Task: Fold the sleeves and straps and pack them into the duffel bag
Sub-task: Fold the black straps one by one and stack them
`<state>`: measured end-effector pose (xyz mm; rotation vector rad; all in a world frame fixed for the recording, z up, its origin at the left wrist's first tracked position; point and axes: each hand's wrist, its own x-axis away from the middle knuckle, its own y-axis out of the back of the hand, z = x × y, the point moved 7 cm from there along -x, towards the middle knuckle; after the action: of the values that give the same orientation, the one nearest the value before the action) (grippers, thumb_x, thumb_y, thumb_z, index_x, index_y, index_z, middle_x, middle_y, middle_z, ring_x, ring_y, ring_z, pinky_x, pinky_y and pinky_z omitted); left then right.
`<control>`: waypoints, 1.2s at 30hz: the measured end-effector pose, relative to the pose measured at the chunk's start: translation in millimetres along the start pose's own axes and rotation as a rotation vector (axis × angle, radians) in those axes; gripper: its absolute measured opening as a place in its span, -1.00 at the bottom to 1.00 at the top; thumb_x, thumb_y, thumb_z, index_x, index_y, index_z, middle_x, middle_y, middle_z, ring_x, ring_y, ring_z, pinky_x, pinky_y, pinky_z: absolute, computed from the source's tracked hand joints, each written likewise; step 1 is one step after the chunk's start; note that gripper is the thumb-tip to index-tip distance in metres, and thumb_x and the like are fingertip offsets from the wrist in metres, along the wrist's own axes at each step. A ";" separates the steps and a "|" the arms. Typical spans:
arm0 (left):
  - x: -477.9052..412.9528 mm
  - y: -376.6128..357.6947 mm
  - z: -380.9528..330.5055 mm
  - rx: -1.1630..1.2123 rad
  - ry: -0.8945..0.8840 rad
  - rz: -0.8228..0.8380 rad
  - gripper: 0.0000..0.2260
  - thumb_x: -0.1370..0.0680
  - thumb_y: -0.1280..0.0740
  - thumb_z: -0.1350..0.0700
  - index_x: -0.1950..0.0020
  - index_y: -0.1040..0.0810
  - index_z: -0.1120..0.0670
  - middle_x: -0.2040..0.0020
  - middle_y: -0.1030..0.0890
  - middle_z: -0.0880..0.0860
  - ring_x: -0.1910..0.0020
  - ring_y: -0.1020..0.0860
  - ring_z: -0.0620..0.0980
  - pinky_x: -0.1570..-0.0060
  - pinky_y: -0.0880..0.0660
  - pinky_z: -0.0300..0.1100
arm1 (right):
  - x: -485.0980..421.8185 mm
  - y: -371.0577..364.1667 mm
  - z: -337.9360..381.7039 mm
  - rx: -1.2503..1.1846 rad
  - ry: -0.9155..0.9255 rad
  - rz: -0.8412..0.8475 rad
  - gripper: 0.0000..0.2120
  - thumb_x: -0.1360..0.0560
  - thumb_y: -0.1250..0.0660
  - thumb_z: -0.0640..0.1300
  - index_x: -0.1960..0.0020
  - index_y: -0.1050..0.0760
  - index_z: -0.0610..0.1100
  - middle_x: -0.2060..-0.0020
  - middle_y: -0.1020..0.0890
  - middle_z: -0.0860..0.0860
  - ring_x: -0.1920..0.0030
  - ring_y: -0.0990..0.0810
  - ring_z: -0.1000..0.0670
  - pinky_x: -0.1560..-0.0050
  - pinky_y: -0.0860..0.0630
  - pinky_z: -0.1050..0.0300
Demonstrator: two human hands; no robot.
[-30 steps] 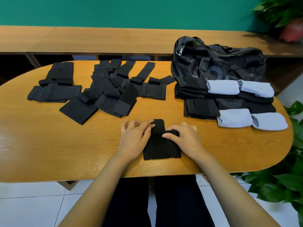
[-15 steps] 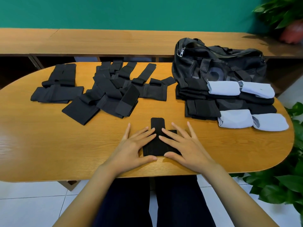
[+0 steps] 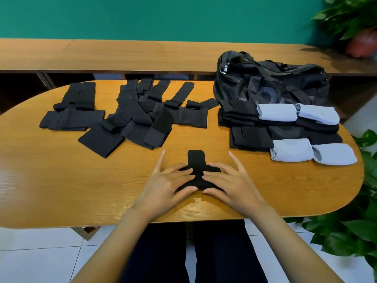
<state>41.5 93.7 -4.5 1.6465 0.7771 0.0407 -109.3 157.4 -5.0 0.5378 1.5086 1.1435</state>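
1. Left hand [image 3: 163, 184] flat on the left part of a folded black strap [image 3: 195, 158], fingers straight and a little spread, pressing down, nothing gripped.
2. Right hand [image 3: 234, 184] mirrored on the strap's right part, fingers equally straight and spread, palm down, nothing gripped.
3. Fingertips of both hands almost meeting over the strap's middle, thumbs along its near edge.
4. Strap lying near the front edge of the oval wooden table [image 3: 61, 180], about centre, with a short rounded tab poking out beyond the fingers toward the far side.
5. Black duffel bag [image 3: 275, 82] standing at the table's far right corner, slumped, a metal clip showing on its left end.
6. Just in front of the bag, touching it: a stack of folded black pieces [image 3: 251, 137] with 4 light blue rolled sleeves among them, 2 farther back [image 3: 277, 112] [image 3: 318, 114] and 2 nearer [image 3: 291, 150] [image 3: 334, 154].
7. Far centre of the table: a loose pile of unfolded black straps [image 3: 138, 119], overlapping at many angles.
8. Far left, apart from that pile: a smaller group of black pieces [image 3: 75, 111] laid flat.
9. Behind the table a long wooden bench [image 3: 122, 54] against a green wall; leafy plants [image 3: 357, 231] at the right side.
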 end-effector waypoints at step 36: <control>-20.1 -18.7 36.6 0.039 0.311 0.158 -0.35 -0.52 -0.03 -0.36 -0.53 -0.28 -0.08 -0.54 -0.22 -0.16 -0.55 -0.01 -0.20 -0.46 0.43 0.09 | -6.8 -2.9 -15.9 -0.182 -0.442 -0.019 -0.62 -0.60 -0.06 0.21 0.03 -0.56 0.03 -0.35 -0.50 0.09 -0.42 -0.29 0.07 -0.46 -0.12 0.01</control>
<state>33.5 52.4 -22.3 1.7590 0.8828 0.4037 -121.4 144.7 -5.5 0.6032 1.0182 1.0520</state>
